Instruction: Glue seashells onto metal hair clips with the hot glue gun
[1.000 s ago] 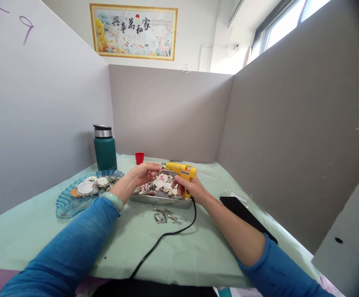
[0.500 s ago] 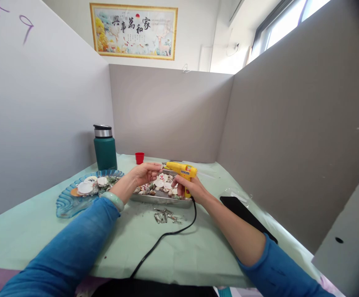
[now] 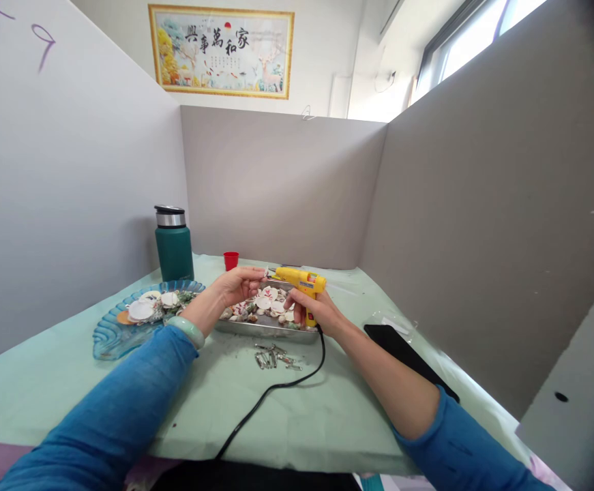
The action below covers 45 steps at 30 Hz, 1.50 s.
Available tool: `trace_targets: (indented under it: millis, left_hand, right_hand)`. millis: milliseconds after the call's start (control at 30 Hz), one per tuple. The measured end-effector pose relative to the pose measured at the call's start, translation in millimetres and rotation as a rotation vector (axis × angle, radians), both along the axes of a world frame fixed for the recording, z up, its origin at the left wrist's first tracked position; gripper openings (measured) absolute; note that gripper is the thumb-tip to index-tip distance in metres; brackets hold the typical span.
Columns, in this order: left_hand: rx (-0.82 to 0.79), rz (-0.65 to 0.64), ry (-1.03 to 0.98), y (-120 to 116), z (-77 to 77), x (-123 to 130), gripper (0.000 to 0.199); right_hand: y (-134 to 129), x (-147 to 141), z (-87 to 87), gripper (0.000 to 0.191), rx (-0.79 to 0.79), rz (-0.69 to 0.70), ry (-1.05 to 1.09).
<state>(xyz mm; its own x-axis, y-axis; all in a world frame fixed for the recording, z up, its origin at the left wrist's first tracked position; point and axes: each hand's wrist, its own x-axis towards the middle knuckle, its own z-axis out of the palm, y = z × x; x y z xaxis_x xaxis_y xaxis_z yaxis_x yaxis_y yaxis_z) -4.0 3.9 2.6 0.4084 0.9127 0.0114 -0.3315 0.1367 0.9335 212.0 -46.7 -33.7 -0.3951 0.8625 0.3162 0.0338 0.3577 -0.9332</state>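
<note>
My right hand [image 3: 320,310] is wrapped round the handle of a yellow hot glue gun [image 3: 299,278], its nozzle pointing left. A black cord [image 3: 271,390] runs from the handle down to the table's front edge. Just left of the nozzle, my left hand [image 3: 239,285] pinches a small whitish piece [image 3: 266,273], probably a shell; it is too small to name surely. Beneath both hands lies a metal tray [image 3: 263,331] with shells [image 3: 276,307] and white round pieces in it, partly hidden by the hands.
Several metal safety pins [image 3: 276,356] lie in front of the tray. On the left stand a blue scalloped dish [image 3: 110,341] with shells and discs, and a green bottle [image 3: 174,252]. A red cup [image 3: 231,260] is behind. A black flat object [image 3: 409,358] lies right. Grey partitions [image 3: 281,184] enclose the table.
My left hand has shifted very slightly left, so the small piece sits a little farther from the nozzle. The glue gun has hardly moved.
</note>
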Motion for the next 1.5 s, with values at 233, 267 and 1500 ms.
trace_targets:
  millis: [233, 267, 1500]
  left_hand:
    - [0.014, 0.035, -0.009, 1.4, 1.1, -1.2, 0.008]
    - [0.020, 0.039, 0.001, 1.8, 0.9, -1.3, 0.008]
    - [0.076, -0.015, 0.098, 3.7, -3.1, -1.4, 0.009]
  right_hand:
    - [-4.6, -2.2, 3.9, 0.036, 0.013, -0.011, 0.028]
    - [-5.9, -2.7, 4.9, 0.035, 0.009, -0.011, 0.029]
    - [-11.1, -6.2, 8.9, 0.039, -0.028, -0.033, 0.007]
